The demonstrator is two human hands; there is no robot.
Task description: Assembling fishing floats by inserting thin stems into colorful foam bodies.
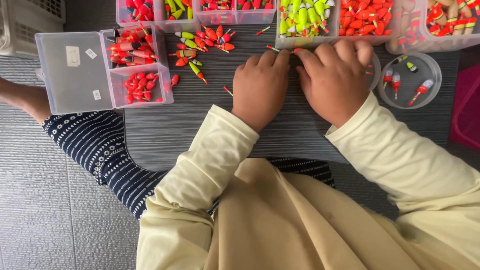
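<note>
- Here, at the far left, a clear plastic box [135, 67] lies open on the dark grey table [200, 135], its flat lid [70, 72] folded out to the left; its two compartments hold red fishing floats, longer ones in the upper part and small round ones in the lower.
- Just right of that box, a loose scatter of floats [200, 45], red, orange and yellow-green, lies on the bare tabletop, and one small red piece [228, 90] lies alone near the left hand.
- The left hand [260, 87] rests palm down on the table with fingers curled under; whether it grips anything I cannot tell, since the fingertips are hidden.
- The right hand [334, 80] lies just beside it, the two touching at the fingertips, where a thin red-tipped stick [273, 48] shows at the knuckles, close against the front edge of the yellow-green bin; the grip itself is hidden, so I cannot tell its hold either.
- Above the hands, along the table's far edge, stand clear bins: one of yellow-green floats [302, 17] and one of red-orange floats [365, 17].
- Right of the right hand sits a round clear tub [411, 80] with a few slim floats in it.
- At the far right edge, a pink container [467, 110] is partly in view.
</note>
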